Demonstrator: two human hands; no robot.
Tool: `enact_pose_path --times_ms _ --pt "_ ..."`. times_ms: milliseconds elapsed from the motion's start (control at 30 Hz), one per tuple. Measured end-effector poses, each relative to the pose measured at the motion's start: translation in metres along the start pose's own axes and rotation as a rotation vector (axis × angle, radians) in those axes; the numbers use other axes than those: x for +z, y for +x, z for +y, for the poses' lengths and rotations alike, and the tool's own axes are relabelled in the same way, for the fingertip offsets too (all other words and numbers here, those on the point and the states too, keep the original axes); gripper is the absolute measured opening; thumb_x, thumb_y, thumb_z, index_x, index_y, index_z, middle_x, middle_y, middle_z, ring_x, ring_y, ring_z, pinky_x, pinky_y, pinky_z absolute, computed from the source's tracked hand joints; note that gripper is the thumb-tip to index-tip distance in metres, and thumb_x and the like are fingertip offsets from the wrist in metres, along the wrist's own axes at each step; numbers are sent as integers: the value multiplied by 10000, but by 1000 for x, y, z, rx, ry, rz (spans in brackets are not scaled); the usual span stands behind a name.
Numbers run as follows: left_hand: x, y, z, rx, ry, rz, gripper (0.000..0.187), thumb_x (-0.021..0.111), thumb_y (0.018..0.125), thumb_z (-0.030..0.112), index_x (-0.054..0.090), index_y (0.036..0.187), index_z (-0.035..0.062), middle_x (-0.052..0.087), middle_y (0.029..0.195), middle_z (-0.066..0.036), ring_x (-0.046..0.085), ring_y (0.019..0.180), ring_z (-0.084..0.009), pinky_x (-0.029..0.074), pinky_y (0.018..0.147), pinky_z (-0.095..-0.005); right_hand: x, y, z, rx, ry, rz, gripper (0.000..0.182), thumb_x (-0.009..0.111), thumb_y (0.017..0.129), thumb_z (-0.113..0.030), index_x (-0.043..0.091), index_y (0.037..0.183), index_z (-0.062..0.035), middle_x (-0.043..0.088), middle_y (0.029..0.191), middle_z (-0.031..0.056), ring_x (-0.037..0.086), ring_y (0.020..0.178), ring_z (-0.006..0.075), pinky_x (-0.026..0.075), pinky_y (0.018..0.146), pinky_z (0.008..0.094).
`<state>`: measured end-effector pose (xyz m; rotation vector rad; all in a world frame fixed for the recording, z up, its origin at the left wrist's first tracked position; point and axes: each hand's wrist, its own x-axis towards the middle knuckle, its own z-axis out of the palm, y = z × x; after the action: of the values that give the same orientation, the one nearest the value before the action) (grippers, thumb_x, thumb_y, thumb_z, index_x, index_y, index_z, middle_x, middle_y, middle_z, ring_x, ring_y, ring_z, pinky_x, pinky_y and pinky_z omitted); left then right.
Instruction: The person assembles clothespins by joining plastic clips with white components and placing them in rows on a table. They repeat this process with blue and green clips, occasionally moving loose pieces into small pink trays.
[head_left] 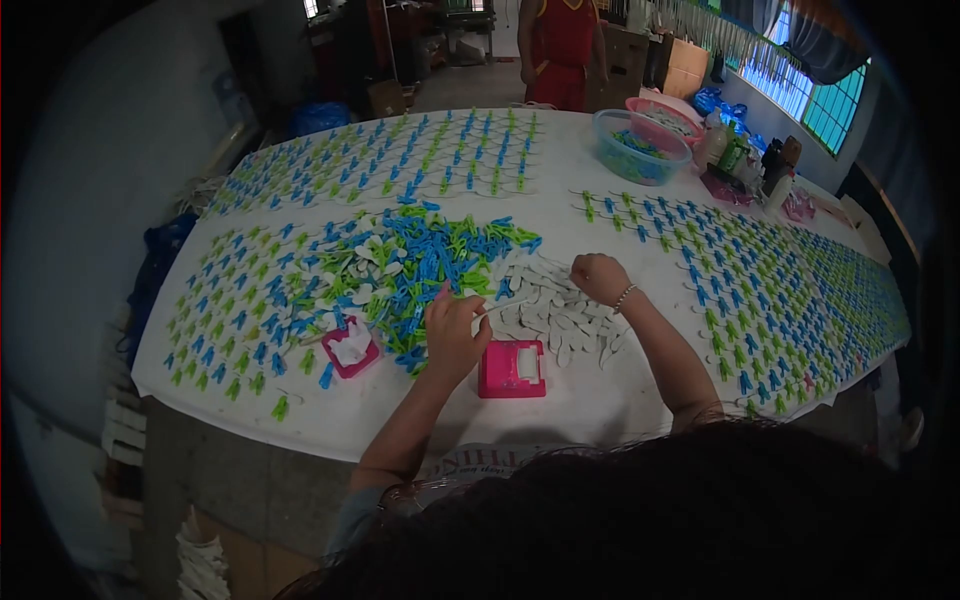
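Observation:
My left hand is curled at the right edge of a heap of blue and green clothespins, pinching what looks like a thin pale strip. Over a pile of pale, flat, long-tailed pieces, my right hand is closed, and whatever its fingers hold is hidden. A pink dispenser with a white roll sits just below the hands. To the left stands a small pink box with crumpled white material in it.
Rows of blue and green clothespins with pale tails cover the table's right, left and far sides. A clear blue basin and pink basin stand far right near several bottles. A person in red stands beyond the table.

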<state>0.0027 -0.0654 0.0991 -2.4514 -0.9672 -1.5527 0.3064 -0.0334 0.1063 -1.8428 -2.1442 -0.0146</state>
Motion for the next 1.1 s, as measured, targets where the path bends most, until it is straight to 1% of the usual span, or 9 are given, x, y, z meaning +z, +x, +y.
enact_pose_path --times_ms 100,167,200,300,367,400,467,667,1100 --pt "-1 -9 -16 -119 -53 -59 387 689 674 13 519 1013 86 588 886 -31 540 940 -236 367 852 -379 25 17 -5 -3 126 -62 154 582 807 -209 644 826 -70 660 763 116 628 735 306 496 674 400" --pt "-1 -17 -23 -428 -386 -206 374 674 707 2 497 1029 76 582 877 -32 542 892 -172 403 803 -321 35 22 -13 -55 305 -87 150 589 816 -191 633 844 -51 663 801 129 633 742 293 505 676 376" --pt "0 -21 -24 -441 -385 -209 374 674 707 2 497 1029 76 582 877 -32 542 892 -172 403 803 -321 33 20 -22 -55 309 -100 150 589 816 -191 633 844 -51 663 801 129 633 742 293 505 676 376" --pt "0 -24 -28 -668 -632 -246 340 631 746 -34 486 1036 69 562 884 -17 525 860 -117 420 766 -265 24 7 -52 -36 674 -29 106 608 832 -133 617 874 -36 660 813 89 631 724 193 496 656 302" --pt "5 -23 -21 -993 -1158 -123 333 632 777 -30 467 1050 63 520 888 6 502 830 -85 414 751 -230 25 -8 -71 66 1058 -11 130 613 836 -55 578 959 -25 635 853 28 589 737 96 475 658 233" --pt "9 -24 -20 -996 -1155 -119 333 632 777 -30 467 1050 63 520 888 6 502 830 -85 414 751 -230 23 -18 -83 64 1060 -15 130 613 836 -55 578 959 -25 635 853 28 589 737 96 475 658 233" --pt "19 -26 -15 -1018 -1281 -34 327 591 793 -69 458 1059 66 510 907 3 492 821 -71 414 762 -218 22 -37 -107 126 1474 -25 269 609 834 -14 510 1084 -22 595 914 7 540 782 55 457 700 203" --pt "20 -18 14 -964 -1354 21 332 576 785 -70 466 1058 83 484 890 14 480 827 -76 404 797 -234 19 -59 -146 80 1628 51 422 579 817 38 409 1196 -37 544 951 25 500 817 52 432 732 188" --pt "29 -21 36 -916 -1466 215 351 560 791 -100 445 1076 68 475 928 4 462 823 -63 398 764 -210 20 -65 -168 133 1714 169 412 562 812 48 409 1185 -32 517 866 -1 475 750 34 400 676 172"
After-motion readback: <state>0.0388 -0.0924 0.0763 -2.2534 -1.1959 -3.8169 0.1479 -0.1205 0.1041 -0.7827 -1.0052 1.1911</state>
